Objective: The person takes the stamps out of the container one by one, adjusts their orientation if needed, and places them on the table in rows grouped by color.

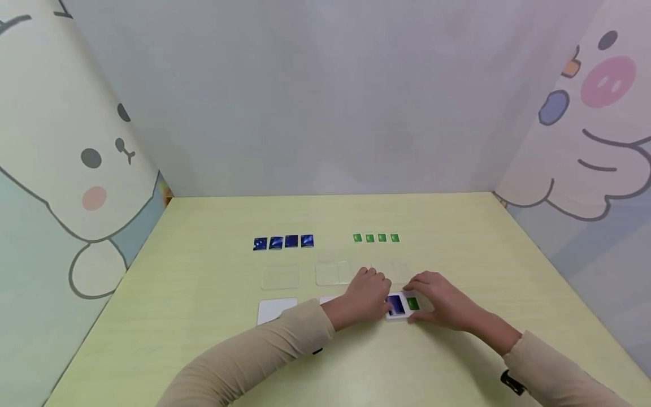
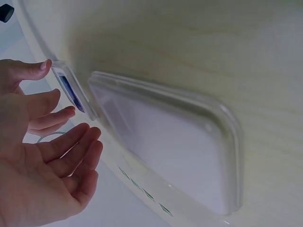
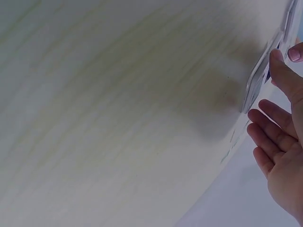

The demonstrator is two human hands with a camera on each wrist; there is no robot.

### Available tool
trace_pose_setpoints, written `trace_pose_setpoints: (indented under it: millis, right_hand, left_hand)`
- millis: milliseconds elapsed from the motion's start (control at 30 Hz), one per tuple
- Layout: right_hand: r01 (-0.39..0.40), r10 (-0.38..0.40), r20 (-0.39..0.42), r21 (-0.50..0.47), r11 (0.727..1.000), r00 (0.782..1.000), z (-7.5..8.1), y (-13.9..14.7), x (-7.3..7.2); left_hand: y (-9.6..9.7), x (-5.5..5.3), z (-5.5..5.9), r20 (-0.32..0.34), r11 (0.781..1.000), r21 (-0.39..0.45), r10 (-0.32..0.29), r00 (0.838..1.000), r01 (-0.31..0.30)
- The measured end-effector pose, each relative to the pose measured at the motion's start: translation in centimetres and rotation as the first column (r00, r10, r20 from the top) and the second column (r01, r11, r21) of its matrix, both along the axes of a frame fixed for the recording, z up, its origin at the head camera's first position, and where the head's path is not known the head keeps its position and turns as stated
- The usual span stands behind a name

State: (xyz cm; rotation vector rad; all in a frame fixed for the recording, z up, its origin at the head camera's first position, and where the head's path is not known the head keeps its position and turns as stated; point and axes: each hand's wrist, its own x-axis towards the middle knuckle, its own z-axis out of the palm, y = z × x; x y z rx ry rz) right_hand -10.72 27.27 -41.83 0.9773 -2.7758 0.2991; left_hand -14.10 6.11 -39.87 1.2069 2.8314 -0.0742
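A flat clear case [image 1: 394, 319] with a white base lies on the table. In it are a dark blue picture card [image 1: 395, 305] and a smaller green card [image 1: 412, 303] to its right. My right hand [image 1: 445, 299] holds the case's right end, thumb at the near edge and fingers at the far edge. At the left end, my left hand [image 1: 363, 297] has loosely bent fingers and a thumb close to the blue card; whether the thumb touches is unclear. The left wrist view shows nothing held in the left hand [image 2: 61, 175].
Behind the hands lie several blue cards [image 1: 291, 241] and several small green cards [image 1: 369, 238], in one row. Nearer are clear lids [image 1: 281, 277]. A white-based case [image 1: 277, 308] lies left; another [image 2: 165, 142] is partly hidden by the left arm.
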Motion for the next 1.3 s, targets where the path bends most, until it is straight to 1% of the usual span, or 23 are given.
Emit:
trace_pose_setpoints:
  millis: [133,200,333,433,600,733,867,933,1133,1300]
  right_hand:
    - [-0.01,0.01,0.0,0.023,1.0,1.0,0.2,0.3,-0.1]
    - [-0.012,0.011,0.006,0.034,0.999,1.0,0.2,0.4,-0.1]
    - [0.007,-0.011,0.054,0.066,0.998,0.998,0.5,0.3,0.0]
    - [0.017,-0.024,0.078,0.089,0.996,0.997,0.7,0.2,-0.1]
    - [0.012,-0.019,0.071,0.1,0.995,0.997,0.7,0.2,-0.2]
    - [0.024,-0.033,0.081,0.113,0.993,0.996,0.7,0.1,-0.3]
    - [0.023,-0.033,0.074,0.124,0.992,0.997,0.8,0.0,-0.3]
    - [0.018,-0.028,0.074,0.129,0.991,0.997,0.9,-0.1,-0.4]
    - [-0.004,-0.005,0.065,0.149,0.989,0.998,1.2,-0.2,-0.6]
    - [-0.01,0.0,0.059,0.168,0.986,0.998,1.3,-0.2,-0.7]
  left_hand:
    - [0.4,0.2,0.0,0.03,1.0,-0.021,0.013,0.999,-0.013]
    - [0.6,0.2,-0.2,0.033,0.999,-0.03,0.02,0.999,-0.019]
    - [0.9,0.2,-0.7,0.017,0.999,-0.044,0.021,1.0,-0.02]
    - [0.9,0.1,-0.8,0.01,0.999,-0.046,0.02,1.0,-0.02]
    - [1.0,0.2,-0.6,0.016,0.999,-0.044,0.018,1.0,-0.017]
    - [1.0,0.4,-0.5,0.029,0.999,-0.038,0.018,0.999,-0.017]
    - [1.1,0.6,-0.3,0.024,0.999,-0.035,0.024,0.999,-0.023]
    - [1.2,0.7,-0.3,0.025,0.999,-0.031,0.03,0.999,-0.029]
    - [1.5,1.0,-0.3,0.064,0.998,-0.006,0.06,0.996,-0.059]
    - [1.8,1.1,-0.3,0.065,0.997,-0.012,0.083,0.994,-0.083]
